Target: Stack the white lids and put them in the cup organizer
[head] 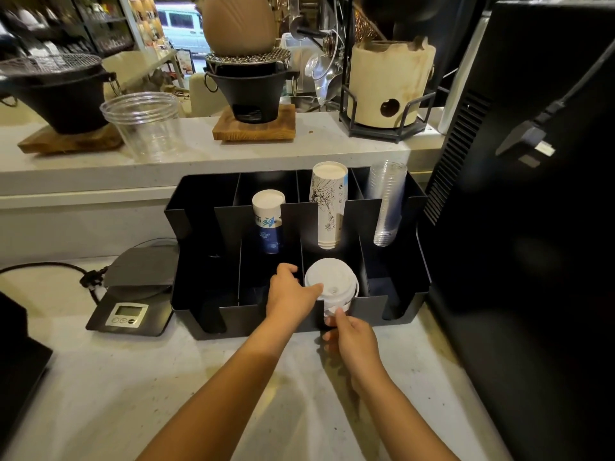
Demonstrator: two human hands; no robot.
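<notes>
A stack of white lids (332,284) stands in a front compartment of the black cup organizer (199,261), right of the middle divider. My left hand (289,294) rests on the organizer's front wall, its thumb touching the top lid's left rim. My right hand (349,334) is below the front slot, its fingertips on the bottom of the lid stack. Behind, the organizer holds a blue-printed paper cup stack (268,211), a taller white paper cup stack (327,201) and a clear plastic cup stack (387,201).
A digital scale (133,294) with a cable sits left of the organizer. A large black machine (532,227) stands close on the right. On the raised shelf behind are a clear jar (146,124), black stoves on wooden boards and a clay burner (389,81).
</notes>
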